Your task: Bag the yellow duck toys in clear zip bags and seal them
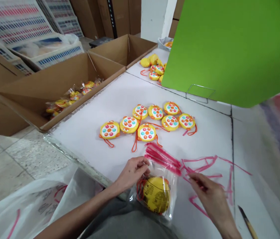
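My left hand [135,170] pinches the upper left edge of a clear plastic bag [173,196]. Inside the bag lies a round yellow toy [156,194] with printed text facing up and an orange cord beside it. To the right of the bag, my right hand [209,196] has thumb and forefinger closed beside thin pink strips [199,167]; whether it grips one I cannot tell. A dense bright pink patch [163,157] shows at the bag's top edge. Farther back, several yellow toys with coloured buttons [147,132] lie face up, some with orange cords.
An open carton [62,78] with several bagged toys stands left of the table [90,113], another carton [130,49] behind it. More toys [154,68] are piled at the back. A green panel [224,49] overhangs the right side. A knife-like tool [248,222] lies front right.
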The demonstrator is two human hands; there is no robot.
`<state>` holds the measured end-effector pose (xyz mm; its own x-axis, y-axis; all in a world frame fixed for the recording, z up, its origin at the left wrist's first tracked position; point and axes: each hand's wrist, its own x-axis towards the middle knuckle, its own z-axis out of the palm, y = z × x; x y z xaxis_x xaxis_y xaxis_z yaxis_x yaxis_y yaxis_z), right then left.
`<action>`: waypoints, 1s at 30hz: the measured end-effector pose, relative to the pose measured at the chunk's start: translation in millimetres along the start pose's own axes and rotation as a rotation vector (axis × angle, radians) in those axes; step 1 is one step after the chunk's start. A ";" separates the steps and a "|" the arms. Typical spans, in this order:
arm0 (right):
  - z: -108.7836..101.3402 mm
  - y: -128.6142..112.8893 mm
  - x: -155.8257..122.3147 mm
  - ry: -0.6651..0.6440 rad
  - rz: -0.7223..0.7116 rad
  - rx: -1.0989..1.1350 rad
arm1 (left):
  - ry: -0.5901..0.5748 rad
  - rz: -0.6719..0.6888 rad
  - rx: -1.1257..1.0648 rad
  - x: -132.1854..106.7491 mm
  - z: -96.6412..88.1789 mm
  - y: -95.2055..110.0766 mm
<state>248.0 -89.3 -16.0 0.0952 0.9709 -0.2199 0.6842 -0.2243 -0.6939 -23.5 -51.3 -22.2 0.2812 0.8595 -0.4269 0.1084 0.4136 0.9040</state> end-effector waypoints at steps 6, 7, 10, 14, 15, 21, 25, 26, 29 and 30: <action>42.8 -20.8 14.0 -0.301 0.005 0.392 | 0.021 -0.011 -0.042 0.4 0.0 -4.7; 43.5 -19.3 14.2 -0.309 -0.003 0.404 | 0.022 -0.010 -0.053 0.8 -0.6 -6.3; 40.7 -12.0 13.1 -0.310 -0.015 0.421 | 0.015 -0.016 -0.101 1.9 -3.5 -10.0; 38.5 -5.2 9.6 -0.289 -0.029 0.390 | -0.017 -0.036 -0.107 3.8 -8.0 -13.7; 38.8 -5.0 8.6 -0.284 -0.039 0.375 | -0.013 -0.036 -0.097 4.2 -8.7 -14.6; 32.1 -18.7 12.3 -0.300 -0.183 0.226 | 0.041 -0.015 -0.085 1.4 -9.9 -16.7; 11.2 -27.8 50.4 -0.160 -0.307 0.059 | 0.147 0.003 -0.073 -10.1 -31.1 -4.8; 4.7 -28.0 66.4 -0.093 -0.313 0.015 | 0.221 0.017 -0.074 -15.4 -43.0 1.9; -11.0 -26.4 123.0 0.085 -0.294 -0.103 | 0.654 0.189 -0.026 -38.7 -89.2 31.5; -13.5 -26.3 142.1 0.123 -0.291 -0.140 | 0.845 0.300 0.025 -47.6 -104.3 43.0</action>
<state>253.3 55.6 -19.7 -0.0374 0.9973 0.0635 0.7874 0.0685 -0.6126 -131.6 -43.1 34.6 -0.4941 0.8686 -0.0380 0.1668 0.1376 0.9763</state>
